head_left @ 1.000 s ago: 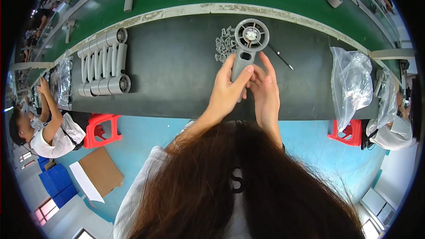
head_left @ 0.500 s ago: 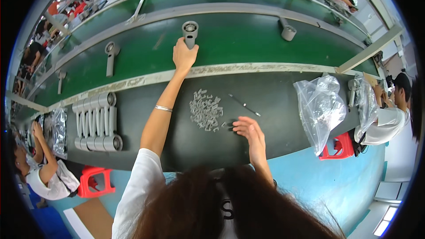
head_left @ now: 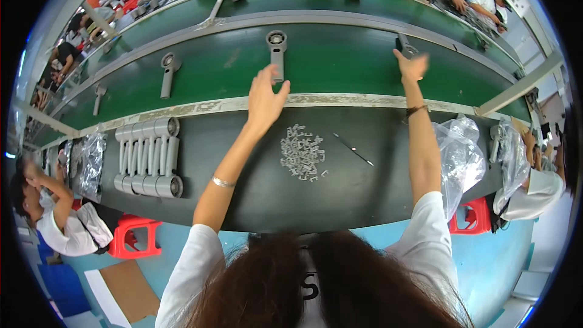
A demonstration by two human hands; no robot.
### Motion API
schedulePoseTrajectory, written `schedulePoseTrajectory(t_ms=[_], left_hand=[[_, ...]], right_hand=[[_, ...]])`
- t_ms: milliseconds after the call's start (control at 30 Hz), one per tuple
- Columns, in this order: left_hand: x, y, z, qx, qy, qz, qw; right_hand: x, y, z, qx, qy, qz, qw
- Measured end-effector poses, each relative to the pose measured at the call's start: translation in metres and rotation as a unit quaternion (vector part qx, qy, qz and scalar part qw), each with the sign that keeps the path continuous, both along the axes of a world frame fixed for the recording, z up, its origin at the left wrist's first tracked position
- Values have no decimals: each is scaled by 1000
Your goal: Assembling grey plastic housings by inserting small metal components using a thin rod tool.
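Observation:
On the green conveyor belt in front of me stands a grey handheld fan (head_left: 277, 54), its round head away from me and its handle toward me. My left hand (head_left: 266, 102) is just below that handle, fingers spread and gripping nothing. My right hand (head_left: 413, 70), slightly blurred, reaches over the belt to another grey fan (head_left: 405, 42). Its thumb and fingers are apart around the near end of this fan, which they partly hide. Between my arms a heap of small clear plastic pieces (head_left: 302, 153) lies on the dark table, beside a thin black pen-like tool (head_left: 353, 149).
Several grey fans (head_left: 149, 157) lie in a row on the table's left. More fans (head_left: 167, 76) rest along the belt. Clear plastic bags (head_left: 460, 152) lie at the right. A pale rail (head_left: 212, 107) edges the belt. Co-workers sit on both sides and work across the belt.
My left hand has let go of the fan on the belt and drawn back toward me. My right hand has moved from beside the plastic pieces out to the fan on the right.

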State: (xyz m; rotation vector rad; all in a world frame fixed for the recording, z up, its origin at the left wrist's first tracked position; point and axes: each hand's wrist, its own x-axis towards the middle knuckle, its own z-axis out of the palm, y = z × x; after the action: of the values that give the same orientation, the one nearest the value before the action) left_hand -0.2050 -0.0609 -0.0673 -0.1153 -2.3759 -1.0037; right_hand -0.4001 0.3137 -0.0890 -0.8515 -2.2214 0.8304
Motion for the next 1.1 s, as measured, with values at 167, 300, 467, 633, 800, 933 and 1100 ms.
schedulePoseTrajectory(t_ms=[167,300,467,633,800,933,1100], left_hand=[[83,9,39,168,-94,-49,980],[122,5,49,363,-135,-117,915],[143,23,60,333,-53,-153,929],[155,35,68,173,-42,-192,965],[166,36,38,497,-375,-333,708],[179,43,22,510,-326,-221,765],[184,48,11,520,-282,-154,791]], right_hand=[[-25,18,-22,-49,20,34,998],[3,-21,6,-133,87,177,971],[120,-83,59,-271,-18,592,759],[228,-107,80,-394,-114,698,587],[278,-145,65,-391,-84,701,590],[297,-153,27,-246,-52,561,789],[322,-162,10,57,8,539,840]])
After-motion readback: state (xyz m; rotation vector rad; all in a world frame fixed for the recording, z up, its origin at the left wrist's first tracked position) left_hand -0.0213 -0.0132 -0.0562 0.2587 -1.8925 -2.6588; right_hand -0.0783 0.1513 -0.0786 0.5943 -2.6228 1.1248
